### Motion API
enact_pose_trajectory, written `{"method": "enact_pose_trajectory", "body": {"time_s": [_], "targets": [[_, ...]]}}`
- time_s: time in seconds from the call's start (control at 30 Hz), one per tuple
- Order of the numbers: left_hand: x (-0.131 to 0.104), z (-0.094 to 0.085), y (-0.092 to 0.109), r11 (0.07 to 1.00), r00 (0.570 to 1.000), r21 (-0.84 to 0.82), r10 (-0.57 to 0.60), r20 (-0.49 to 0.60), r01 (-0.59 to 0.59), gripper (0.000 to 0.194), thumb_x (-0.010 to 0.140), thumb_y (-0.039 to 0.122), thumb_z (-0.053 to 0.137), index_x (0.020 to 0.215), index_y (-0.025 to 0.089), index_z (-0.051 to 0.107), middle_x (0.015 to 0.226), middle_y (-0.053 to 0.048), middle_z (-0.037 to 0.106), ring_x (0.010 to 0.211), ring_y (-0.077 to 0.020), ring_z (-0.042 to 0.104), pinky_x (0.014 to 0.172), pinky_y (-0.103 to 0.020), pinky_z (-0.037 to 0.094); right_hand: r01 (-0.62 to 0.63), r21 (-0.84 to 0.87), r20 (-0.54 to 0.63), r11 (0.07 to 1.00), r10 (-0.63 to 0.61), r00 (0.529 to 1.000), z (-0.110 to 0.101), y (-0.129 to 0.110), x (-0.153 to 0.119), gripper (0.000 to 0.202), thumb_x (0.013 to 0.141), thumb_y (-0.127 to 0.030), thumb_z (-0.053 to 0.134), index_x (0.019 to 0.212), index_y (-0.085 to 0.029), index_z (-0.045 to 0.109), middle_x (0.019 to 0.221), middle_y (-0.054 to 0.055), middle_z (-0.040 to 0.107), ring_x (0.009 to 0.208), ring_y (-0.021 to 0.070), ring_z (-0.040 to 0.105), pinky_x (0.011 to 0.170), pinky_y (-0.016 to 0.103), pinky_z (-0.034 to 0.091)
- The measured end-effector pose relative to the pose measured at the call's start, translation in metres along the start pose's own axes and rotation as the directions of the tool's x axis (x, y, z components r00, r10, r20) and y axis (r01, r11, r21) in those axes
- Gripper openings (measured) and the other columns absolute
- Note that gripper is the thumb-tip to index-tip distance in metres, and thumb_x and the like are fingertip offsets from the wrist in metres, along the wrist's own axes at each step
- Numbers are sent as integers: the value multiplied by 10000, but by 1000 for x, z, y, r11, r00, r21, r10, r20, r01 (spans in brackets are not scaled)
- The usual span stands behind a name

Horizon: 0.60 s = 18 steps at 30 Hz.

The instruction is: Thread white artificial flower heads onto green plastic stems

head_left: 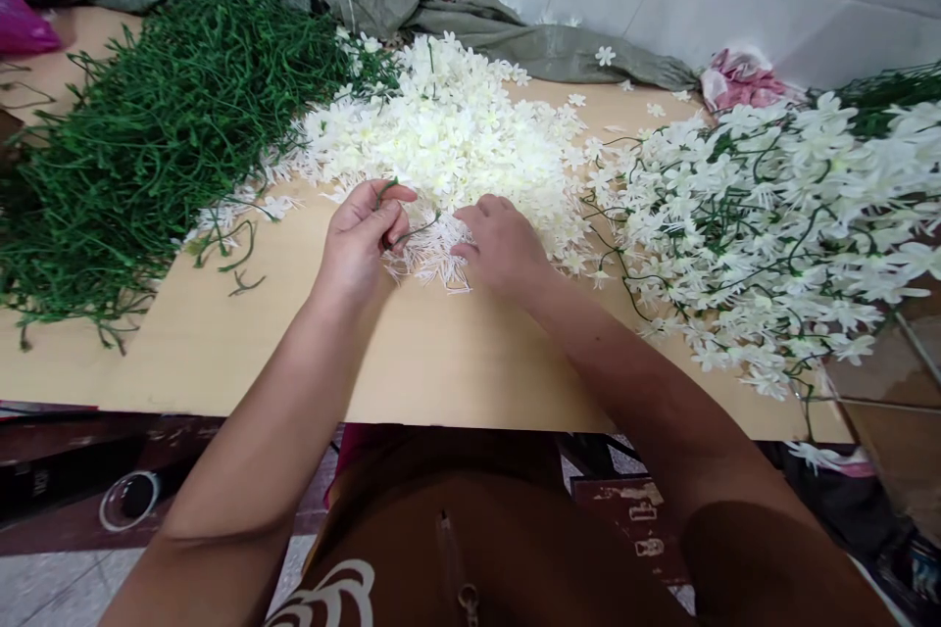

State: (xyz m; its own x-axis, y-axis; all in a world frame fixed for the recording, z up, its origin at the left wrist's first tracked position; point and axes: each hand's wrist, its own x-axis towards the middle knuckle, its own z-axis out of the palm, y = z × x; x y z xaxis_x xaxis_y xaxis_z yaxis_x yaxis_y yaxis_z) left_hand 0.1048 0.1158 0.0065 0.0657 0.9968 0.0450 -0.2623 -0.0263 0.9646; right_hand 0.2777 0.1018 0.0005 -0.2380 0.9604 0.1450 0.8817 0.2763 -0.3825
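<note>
My left hand [368,230] is closed around a green plastic stem [386,188], whose thin end sticks out toward the right. Just right of it, my right hand [500,240] reaches over the near edge of a heap of loose white flowers [456,132], its fingers curled and apart from the left hand. Whether anything is between its fingertips is hidden. Thin white flower stalks [441,250] lie between the two hands. A large pile of green stems [183,108] is at the left, and a few loose stems [239,250] lie in front of it.
Assembled white flowers on green stems [765,225] are heaped at the right of the table [441,362]. Grey-green cloth [544,44] runs along the tiled wall [683,10]. A pink and white bag [742,78] sits at the back right, a magenta bag [25,20] at the far left.
</note>
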Motion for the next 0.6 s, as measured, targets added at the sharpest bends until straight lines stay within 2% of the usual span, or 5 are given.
{"method": "enact_pose_trajectory", "body": {"time_s": [0.1,0.3,0.4,0.5,0.6], "targets": [[1,-7,1,998,999,-46,38,-32,-39,60,826,179,631,766,187,625,601,37,479,497,-57,401,493,-184,384,26,-103,11,994,-25,1000,6,-1,6,118,849,-67,542,880,-142,629,978,134,640,941,241,545,815,378,436],[-1,-8,11,984,999,-174,-38,10,39,99,875,221,634,779,197,637,564,30,474,582,-85,533,593,-203,460,-21,284,-125,959,59,990,-22,24,-3,102,817,-111,548,767,-179,605,736,8,602,692,128,528,697,309,445],[-5,-7,17,975,994,-198,-92,56,101,123,897,242,610,783,199,630,485,66,325,452,-68,392,507,-206,405,-85,450,-132,889,161,978,-34,33,-9,18,769,-167,614,768,-183,606,698,-14,582,623,102,502,633,290,442],[-7,-8,20,974,989,-181,-121,80,134,142,913,277,585,797,206,626,451,88,201,390,-63,225,419,-201,308,-134,542,-101,830,223,970,-37,36,-10,118,705,-190,684,703,-187,566,647,-33,552,578,84,469,591,277,436],[-6,-8,18,982,987,-120,-137,80,146,193,918,345,571,788,211,622,434,90,163,380,-69,173,387,-210,252,-139,567,-112,812,244,963,-35,35,-7,177,688,-177,694,658,-196,520,612,-43,534,545,74,452,572,277,433]]}}
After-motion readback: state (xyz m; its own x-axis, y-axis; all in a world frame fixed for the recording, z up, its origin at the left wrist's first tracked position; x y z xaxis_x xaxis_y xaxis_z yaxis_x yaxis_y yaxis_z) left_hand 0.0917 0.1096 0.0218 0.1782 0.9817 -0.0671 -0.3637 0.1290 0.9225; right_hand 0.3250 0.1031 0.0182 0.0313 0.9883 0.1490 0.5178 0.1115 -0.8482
